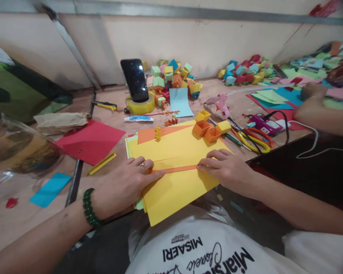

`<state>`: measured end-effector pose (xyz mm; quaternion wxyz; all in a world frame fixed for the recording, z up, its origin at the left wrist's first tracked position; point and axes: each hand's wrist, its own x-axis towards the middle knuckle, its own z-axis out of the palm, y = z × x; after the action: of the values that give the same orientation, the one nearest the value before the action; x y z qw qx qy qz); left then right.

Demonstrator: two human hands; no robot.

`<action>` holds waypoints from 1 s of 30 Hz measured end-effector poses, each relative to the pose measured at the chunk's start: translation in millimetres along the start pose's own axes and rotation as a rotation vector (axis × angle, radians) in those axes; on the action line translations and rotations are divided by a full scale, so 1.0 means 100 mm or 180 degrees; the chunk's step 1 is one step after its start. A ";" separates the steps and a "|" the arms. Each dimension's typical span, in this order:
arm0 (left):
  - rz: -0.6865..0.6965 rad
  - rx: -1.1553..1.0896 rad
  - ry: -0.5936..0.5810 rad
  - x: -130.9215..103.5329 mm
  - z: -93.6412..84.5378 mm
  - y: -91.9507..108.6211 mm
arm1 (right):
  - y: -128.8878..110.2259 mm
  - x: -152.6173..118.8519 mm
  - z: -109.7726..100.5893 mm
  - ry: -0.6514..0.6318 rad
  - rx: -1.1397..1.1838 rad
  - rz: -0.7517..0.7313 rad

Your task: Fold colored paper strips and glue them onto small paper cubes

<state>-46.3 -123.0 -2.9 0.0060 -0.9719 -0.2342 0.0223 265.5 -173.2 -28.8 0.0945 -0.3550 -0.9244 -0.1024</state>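
A narrow orange paper strip (177, 169) lies across a stack of yellow sheets (174, 186) at the table's near edge. My left hand (125, 186), with a ring and a green bead bracelet, presses flat on the strip's left end. My right hand (227, 167) lies on the stack with its fingertips pinning the strip's right end. Neither hand lifts anything. Small orange and yellow paper boxes (210, 129) sit at the far right corner of the stack.
A phone (135, 79) leans on a tape roll, with a pile of paper cubes (173, 78) behind. A red sheet (91, 140) lies at left. Scissors (255, 139), a glue gun (220, 102) and a purple device (264, 123) are at right, where another person's arm (322, 110) rests.
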 end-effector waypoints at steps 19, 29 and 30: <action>-0.0221 0.0507 -0.0125 -0.04 -0.10 0.34 | -0.11 0.11 0.16 -0.0390 -0.0052 -0.0055; -0.0519 0.0331 0.0165 -0.11 0.04 0.35 | -0.06 0.01 0.00 -0.0263 0.0308 0.0281; -0.0525 0.0337 0.0198 -0.08 0.04 0.34 | -0.07 0.04 -0.04 -0.0296 0.0333 0.0355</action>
<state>-38.5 -156.7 -7.4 0.0664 -0.9479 -0.3116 0.0040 258.8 -176.7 -25.3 0.0755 -0.4049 -0.9107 -0.0318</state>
